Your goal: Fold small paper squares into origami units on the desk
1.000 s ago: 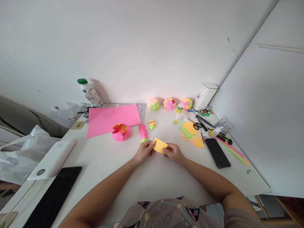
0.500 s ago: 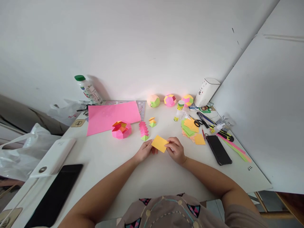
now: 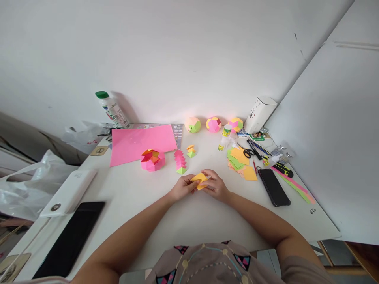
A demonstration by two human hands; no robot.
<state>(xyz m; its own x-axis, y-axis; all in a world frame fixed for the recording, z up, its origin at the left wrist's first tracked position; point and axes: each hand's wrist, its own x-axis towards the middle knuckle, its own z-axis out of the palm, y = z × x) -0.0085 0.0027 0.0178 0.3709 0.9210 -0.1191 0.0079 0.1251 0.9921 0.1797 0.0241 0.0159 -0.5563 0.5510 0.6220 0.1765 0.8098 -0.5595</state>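
An orange paper square (image 3: pixel 199 180), bent over on itself, is held above the table between both hands. My left hand (image 3: pixel 184 187) pinches its left side, thumb on top. My right hand (image 3: pixel 217 185) has its fingers closed around the right edge; some fingertips are hidden behind the paper. Just beyond my left hand stand a pink and green stack of folded paper pieces (image 3: pixel 180 161) and a smaller orange and green stack (image 3: pixel 191 151). A pink folded-paper bowl shape (image 3: pixel 152 160), orange inside, sits farther left.
Three folded-paper balls (image 3: pixel 213 124) rest along the wall. To the right lie loose paper squares (image 3: pixel 238 158), scissors (image 3: pixel 248 153), a glue stick (image 3: pixel 226 130) and a phone (image 3: pixel 273 187). Pink sheet (image 3: pixel 139 144), bottle (image 3: pixel 112 110), white power bank (image 3: pixel 69 192) and black tablet (image 3: pixel 71 238) are on the left.
The orange paper lay flat between my fingers before and is now folded over. My right hand has curled around its right edge, and my left thumb has come onto its top.
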